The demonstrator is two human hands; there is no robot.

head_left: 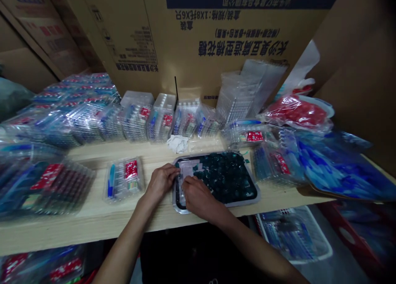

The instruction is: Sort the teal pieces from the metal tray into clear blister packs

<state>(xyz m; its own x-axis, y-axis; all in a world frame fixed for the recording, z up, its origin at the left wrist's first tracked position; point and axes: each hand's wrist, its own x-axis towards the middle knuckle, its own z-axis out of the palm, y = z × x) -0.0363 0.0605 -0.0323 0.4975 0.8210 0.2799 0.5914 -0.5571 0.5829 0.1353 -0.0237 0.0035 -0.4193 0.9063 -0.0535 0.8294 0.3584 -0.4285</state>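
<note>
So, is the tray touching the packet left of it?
Apart. The head view shows bare shelf and the left hand between the tray and the packet.

Tray (252, 199): silver-grey rim, black inside. Loose pieces (229, 174) in tray: dark teal, glossy highlights. Sheet (188, 168) at tray's left end: pale grey-lilac, plain. Packet (123, 179) left of tray: clear plastic, blue pen-shaped item, red label with white print (print too small to read). Tabletop (93, 214): pale wood, faint grain. Crumpled paper (177, 144): white. Carton (216, 36) behind: brown cardboard, dark blue characters, dark blue band on top edge. Bag (293, 111): clear film over red contents. Heap (324, 164) at right: bright blue, mixed shades. Basket (309, 251) below: white
</note>
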